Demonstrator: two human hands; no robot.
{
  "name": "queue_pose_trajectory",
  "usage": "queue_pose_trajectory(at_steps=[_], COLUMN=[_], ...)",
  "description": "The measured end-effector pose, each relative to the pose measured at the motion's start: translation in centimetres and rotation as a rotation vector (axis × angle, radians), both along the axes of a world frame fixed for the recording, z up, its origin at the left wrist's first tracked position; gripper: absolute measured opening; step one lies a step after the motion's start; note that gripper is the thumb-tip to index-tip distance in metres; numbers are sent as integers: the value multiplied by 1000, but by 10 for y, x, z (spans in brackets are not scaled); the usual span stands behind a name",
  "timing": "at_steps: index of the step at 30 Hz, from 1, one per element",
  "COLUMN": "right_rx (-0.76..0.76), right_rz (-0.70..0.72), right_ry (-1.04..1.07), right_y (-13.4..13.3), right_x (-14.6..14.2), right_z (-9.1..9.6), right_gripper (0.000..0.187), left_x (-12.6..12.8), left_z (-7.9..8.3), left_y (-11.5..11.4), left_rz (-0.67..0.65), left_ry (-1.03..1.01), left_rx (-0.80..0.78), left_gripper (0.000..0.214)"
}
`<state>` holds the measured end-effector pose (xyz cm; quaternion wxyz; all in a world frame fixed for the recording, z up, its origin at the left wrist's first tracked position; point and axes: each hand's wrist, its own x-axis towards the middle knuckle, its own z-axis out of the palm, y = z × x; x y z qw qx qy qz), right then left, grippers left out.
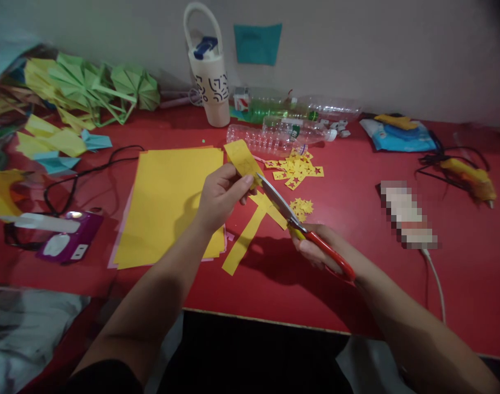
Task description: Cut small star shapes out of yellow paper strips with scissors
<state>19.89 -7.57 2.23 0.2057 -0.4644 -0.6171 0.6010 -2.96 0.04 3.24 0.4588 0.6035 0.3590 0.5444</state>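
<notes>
Between the thumb and fingers of my left hand is a yellow paper strip with faint drawn lines on it. My right hand grips red-handled scissors, whose blade tips are at the strip's edge close to my left thumb. Below lie loose yellow paper strips on the red table. A small heap of cut yellow stars sits beyond the scissors. Farther back are paper pieces with star-shaped holes.
Yellow sheets are stacked at left, near a purple power strip. Plastic bottles and a white tumbler stand or lie along the wall. At right are a phone, a blue packet and a yellow glue gun.
</notes>
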Motion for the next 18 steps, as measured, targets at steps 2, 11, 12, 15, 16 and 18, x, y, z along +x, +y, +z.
queue_pose_trajectory(at_steps=[2, 11, 12, 15, 16, 18], right_rx=[-16, -76, -80, -74, -71, -71], right_rz=[0, -39, -45, -63, -69, -77], right_ry=[2, 22, 25, 20, 14, 0], right_y=[0, -2, -2, -3, -3, -3], right_x=[-1, -3, -3, -5, -5, -5], right_z=[4, 4, 4, 5, 4, 2], right_gripper=[56, 56, 55, 56, 56, 56], left_x=[1, 3, 4, 4, 5, 5], left_z=[0, 5, 5, 6, 6, 6], left_y=[-1, -3, -4, -3, -3, -2], left_rz=[4, 41, 41, 36, 34, 31], left_ry=[6, 34, 42, 50, 48, 38], left_rx=[0, -11, -14, -14, -14, -22], left_gripper=[16, 11, 11, 12, 12, 13])
